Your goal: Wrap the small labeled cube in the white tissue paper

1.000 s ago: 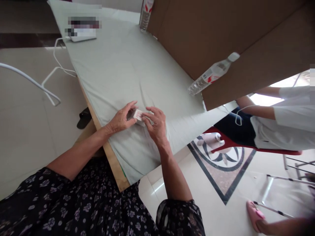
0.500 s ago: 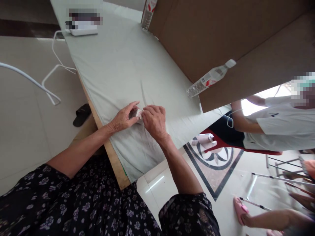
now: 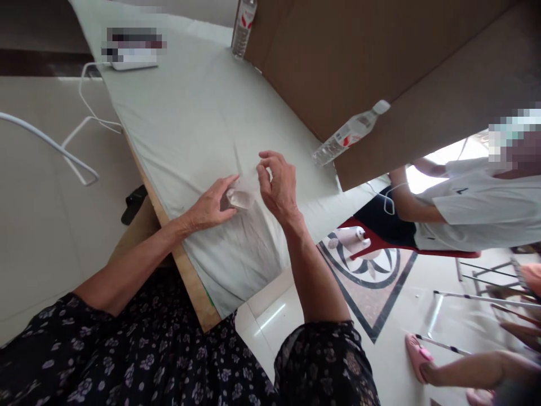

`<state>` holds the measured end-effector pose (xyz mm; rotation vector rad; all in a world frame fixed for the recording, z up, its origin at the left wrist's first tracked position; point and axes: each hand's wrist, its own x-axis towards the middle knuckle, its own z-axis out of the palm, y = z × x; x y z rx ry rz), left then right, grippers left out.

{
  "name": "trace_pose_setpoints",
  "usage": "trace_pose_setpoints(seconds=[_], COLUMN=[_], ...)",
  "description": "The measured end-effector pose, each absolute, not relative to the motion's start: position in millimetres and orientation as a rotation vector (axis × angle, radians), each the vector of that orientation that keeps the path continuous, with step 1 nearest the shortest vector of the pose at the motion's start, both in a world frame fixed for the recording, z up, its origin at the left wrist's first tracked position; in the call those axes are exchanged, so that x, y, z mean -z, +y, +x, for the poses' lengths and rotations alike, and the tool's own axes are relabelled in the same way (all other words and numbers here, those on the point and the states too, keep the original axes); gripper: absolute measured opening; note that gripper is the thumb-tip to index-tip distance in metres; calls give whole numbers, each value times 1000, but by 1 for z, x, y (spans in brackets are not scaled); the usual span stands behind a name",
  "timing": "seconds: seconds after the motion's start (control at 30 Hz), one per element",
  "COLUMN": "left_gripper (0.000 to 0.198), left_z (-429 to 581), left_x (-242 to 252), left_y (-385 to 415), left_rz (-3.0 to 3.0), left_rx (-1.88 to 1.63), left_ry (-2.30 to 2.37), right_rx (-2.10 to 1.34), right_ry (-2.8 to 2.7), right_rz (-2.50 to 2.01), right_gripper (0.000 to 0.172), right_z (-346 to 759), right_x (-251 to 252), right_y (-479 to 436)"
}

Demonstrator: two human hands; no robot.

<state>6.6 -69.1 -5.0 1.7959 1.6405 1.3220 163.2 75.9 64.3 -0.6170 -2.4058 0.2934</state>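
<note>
Presently, left of the transparent capped bottle (image 3: 347, 135), the left hand (image 3: 209, 206) curves around a small box (image 3: 240, 199), grip and contents indeterminate. The right hand (image 3: 279, 183), fingers curled, is nearer the bottle, hold indeterminate.

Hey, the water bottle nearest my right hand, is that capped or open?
Capped: the bottle has a white cap on its neck.

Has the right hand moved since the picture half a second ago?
Yes: judged against the nearer plastic bottle, the right hand has shifted toward that bottle and away from the left hand.
</note>
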Motion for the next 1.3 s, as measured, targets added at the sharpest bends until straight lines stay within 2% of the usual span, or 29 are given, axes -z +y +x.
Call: trace_pose_setpoints(seconds=[0.17,0.23,0.33,0.4,0.6,0.77,0.8,0.9,0.93,1.13,1.3], left_gripper=[91,81,58,52,50,53,52,47,45,16,14], left_z=[6,7,10,11,10,12,13,17,19,13,-18], left_x=[8,8,4,0,-7,-6,-6,-11,-13,-19,-9], left_y=[-65,-64,-61,-58,-51,-44,-43,-42,-43,-45,-46], left_rz=[1724,1609,1415,1276,1098,1120,1131,1215,1255,1290,1386], left_rx=[-1428,-1471,-1453,-1385,-1360,-1393,-1386,-1298,-1256,-1166,-1242], left_ry=[1552,1509,1479,1456,1499,1524,1549,1745,1841,2139,2343], right_rx=[-406,-451,-528,-600,-794,-688,-629,-548,-566,-874,-884], right_ry=[-2328,-2303,-2247,-2171,-1791,-2144,-2222,-2325,-2306,-1953,-1869], right_rz=[-631,-661,-739,-836,-1046,-1050,-1072,-1230,-1282,-1228,-1285], right_gripper=[24,22,19,20,29,50,50,21,17,30,38], right_z=[152,142,131,131,175,186,182,173,172,187,196], right_x=[-70,-70,-65,-59,-37,-34,-33,-30,-29,-19,-3], right_y=[125,146,172,181,133,62,56,55,57,66,76])
